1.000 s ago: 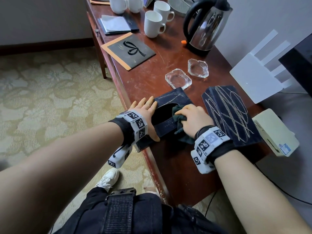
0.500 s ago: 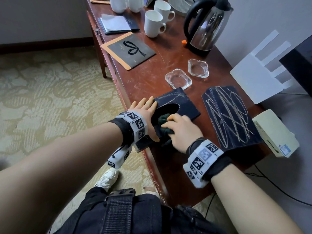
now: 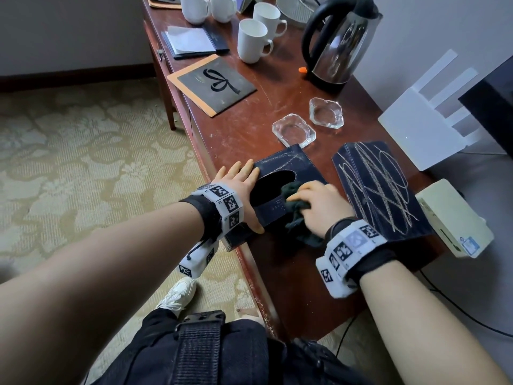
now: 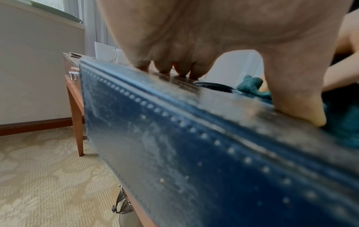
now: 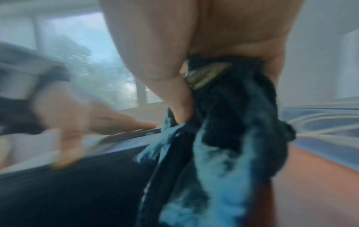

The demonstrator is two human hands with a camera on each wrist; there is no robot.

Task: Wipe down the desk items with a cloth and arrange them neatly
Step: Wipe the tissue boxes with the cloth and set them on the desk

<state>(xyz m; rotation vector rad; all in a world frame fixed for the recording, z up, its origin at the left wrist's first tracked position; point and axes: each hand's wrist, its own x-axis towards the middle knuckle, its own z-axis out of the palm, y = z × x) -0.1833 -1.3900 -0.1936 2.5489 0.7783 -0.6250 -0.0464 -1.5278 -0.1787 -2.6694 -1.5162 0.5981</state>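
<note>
Teal cloth (image 3: 298, 211) shifted right, box (image 3: 288, 165) top

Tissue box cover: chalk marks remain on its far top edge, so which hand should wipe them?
Right. The right hand grips the cloth on the tissue box cover, probably within easy reach of the marks. The left hand lies flat on it, steadying it.

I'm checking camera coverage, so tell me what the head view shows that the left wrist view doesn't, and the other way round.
Only the head view shows the kettle, two glass ashtrays, the scribbled folder and the right hand gripping the cloth. Only the left wrist view shows the tissue box's dusty stitched side. Both show the left hand pressing flat on the tissue box, plus cloth and mugs.
</note>
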